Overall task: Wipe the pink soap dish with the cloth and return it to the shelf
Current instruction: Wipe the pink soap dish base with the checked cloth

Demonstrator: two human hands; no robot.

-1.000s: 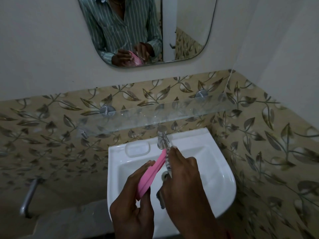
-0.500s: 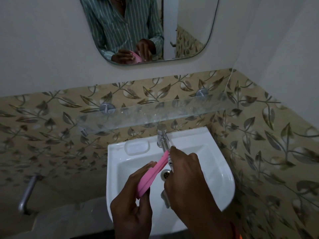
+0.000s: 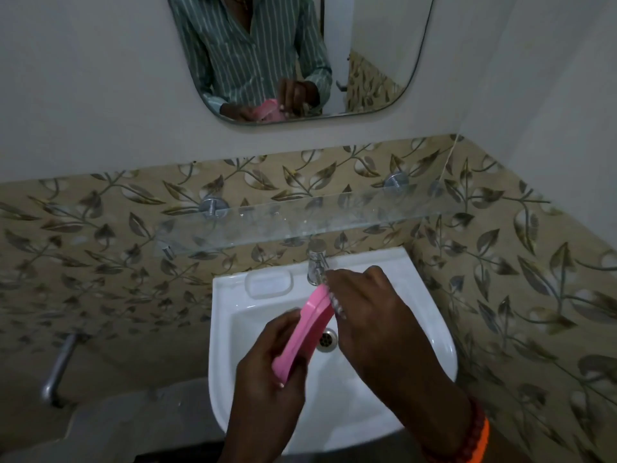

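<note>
My left hand [image 3: 267, 372] grips the pink soap dish [image 3: 305, 327] by its lower end and holds it on edge, tilted, over the white sink [image 3: 434, 349]. My right hand [image 3: 370, 315] lies against the dish's right face with its fingers curled round a small patterned cloth [image 3: 336, 304]; only a strip of the cloth shows beside the dish. The glass shelf [image 3: 300, 218] on the tiled wall above the sink carries nothing.
A chrome tap [image 3: 316, 262] stands at the back of the sink, just behind my right hand. The drain [image 3: 327, 339] lies under the dish. A mirror [image 3: 293, 58] hangs above. A metal pipe [image 3: 58, 369] juts from the wall at lower left.
The dish has stayed tilted over the sink. My right hand has shifted a little up along the dish's upper end with the cloth.
</note>
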